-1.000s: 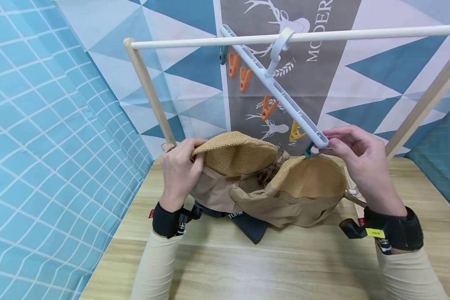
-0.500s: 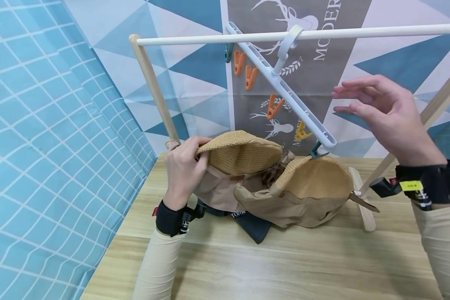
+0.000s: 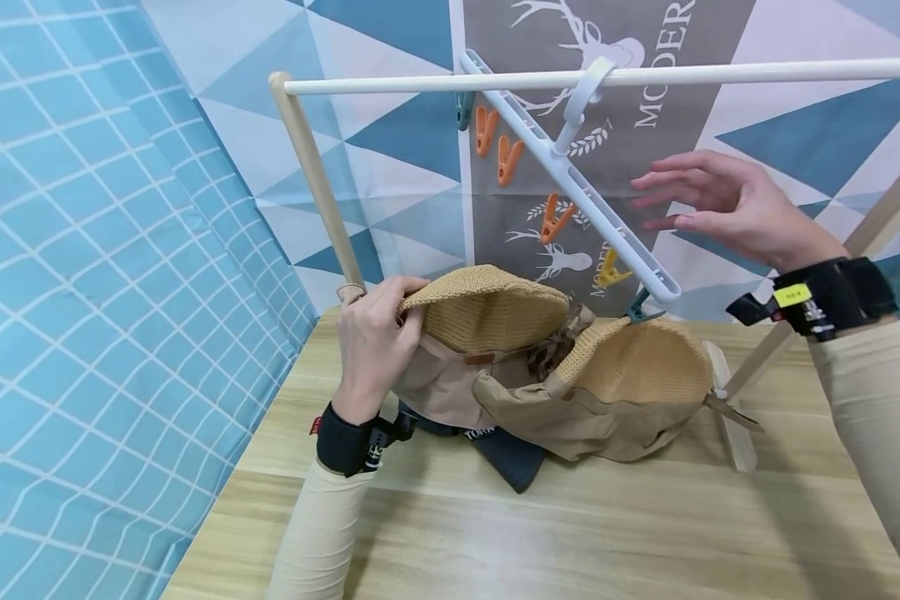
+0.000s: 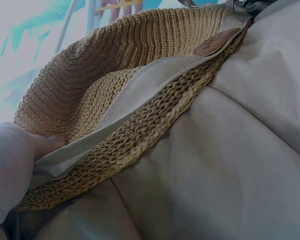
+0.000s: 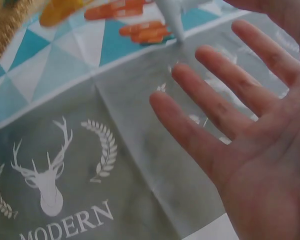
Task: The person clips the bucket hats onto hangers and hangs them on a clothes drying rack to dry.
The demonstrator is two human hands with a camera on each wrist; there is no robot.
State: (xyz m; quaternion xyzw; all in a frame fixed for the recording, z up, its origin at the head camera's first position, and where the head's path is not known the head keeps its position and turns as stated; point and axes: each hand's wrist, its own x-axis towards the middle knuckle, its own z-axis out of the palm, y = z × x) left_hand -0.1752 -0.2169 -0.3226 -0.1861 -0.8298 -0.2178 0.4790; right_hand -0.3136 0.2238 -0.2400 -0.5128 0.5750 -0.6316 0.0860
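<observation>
My left hand [image 3: 375, 342] pinches the straw rim of a sun hat [image 3: 487, 312] made of woven straw and beige cloth. In the left wrist view the thumb lies inside the rim of this hat [image 4: 140, 65], which bears a brown leather tag [image 4: 216, 42]. A similar khaki hat [image 3: 637, 375] is on its right, its rim caught by a teal clip [image 3: 642, 308] under the near end of a pale blue hanger [image 3: 570, 171]. My right hand [image 3: 727, 204] is raised right of the hanger, holding nothing, its fingers spread in the right wrist view.
The hanger hooks over the white rail [image 3: 420, 84] of a wooden rack. Orange clips [image 3: 508, 158] and a yellow clip [image 3: 612, 268] dangle from it. Dark blue lettered cloth [image 3: 512, 457] lies under the hats on the wooden table [image 3: 450, 542]. A patterned backdrop stands behind.
My right hand has let go of the hanger's near end, drawn up and right, then come slightly back left. My left hand keeps its pinch on the hat rim.
</observation>
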